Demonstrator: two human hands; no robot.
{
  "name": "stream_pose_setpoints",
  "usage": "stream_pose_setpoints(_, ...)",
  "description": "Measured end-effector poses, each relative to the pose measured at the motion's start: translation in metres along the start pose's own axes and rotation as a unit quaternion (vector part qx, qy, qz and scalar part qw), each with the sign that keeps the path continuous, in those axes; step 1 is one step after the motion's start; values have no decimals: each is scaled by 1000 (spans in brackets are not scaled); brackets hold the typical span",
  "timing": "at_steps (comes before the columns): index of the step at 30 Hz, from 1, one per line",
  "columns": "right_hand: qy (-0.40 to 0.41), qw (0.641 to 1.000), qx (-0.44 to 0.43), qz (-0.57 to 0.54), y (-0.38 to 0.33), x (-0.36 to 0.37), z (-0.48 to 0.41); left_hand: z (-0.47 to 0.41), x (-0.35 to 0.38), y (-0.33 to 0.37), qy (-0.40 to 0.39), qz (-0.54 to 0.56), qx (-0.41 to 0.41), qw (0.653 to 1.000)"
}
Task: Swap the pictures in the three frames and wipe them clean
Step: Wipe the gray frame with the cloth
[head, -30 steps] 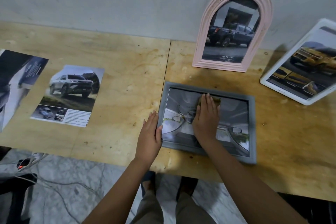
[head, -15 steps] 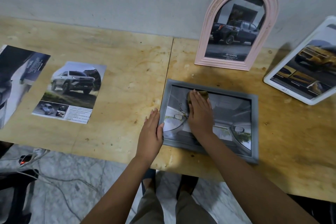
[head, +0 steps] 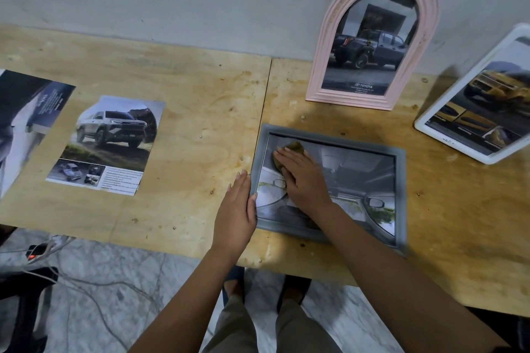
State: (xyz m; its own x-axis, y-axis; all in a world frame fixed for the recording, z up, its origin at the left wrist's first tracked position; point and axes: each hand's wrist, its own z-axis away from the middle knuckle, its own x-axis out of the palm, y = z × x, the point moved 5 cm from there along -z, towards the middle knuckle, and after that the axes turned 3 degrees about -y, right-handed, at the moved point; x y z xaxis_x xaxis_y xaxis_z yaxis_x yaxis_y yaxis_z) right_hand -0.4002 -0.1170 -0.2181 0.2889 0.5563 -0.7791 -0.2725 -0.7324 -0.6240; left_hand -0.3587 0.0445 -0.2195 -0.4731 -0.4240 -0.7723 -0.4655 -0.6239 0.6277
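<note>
Grey rectangular frame (head: 401,198): my left hand (head: 235,215), fingers straight, braces its edge against sliding while my flat right hand (head: 307,180) presses an olive-brown cloth (head: 295,147) under its fingertips.

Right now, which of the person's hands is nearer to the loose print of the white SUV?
Left. The left hand lies flat against the grey frame, on its edge facing the white SUV print; the right hand presses a cloth on the glass, farther away.
</note>
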Motion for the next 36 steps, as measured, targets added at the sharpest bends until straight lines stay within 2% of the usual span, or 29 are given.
stream_pose_setpoints(8, -31, 996, -51, -68, -1, -2, 11, 1, 8, 2, -5, -43, -11, 999)
stream_pose_setpoints(15, -28, 992, -84, -94, -5, -10, 20, -1, 6, 3, 8, -55, -23, 998)
stream_pose_setpoints(20, -70, 986, -104, -109, 7, -19, 31, 0, 7, 3, 7, -55, -25, 998)
stream_pose_setpoints(32, -151, 977, -79, -130, 24, -34, 49, 1, 4, 3, 7, -56, -27, 998)
stream_pose_setpoints(36, -152, 978, -53, -131, 31, -40, 57, 1, 6, 2, 2, -51, -27, 998)
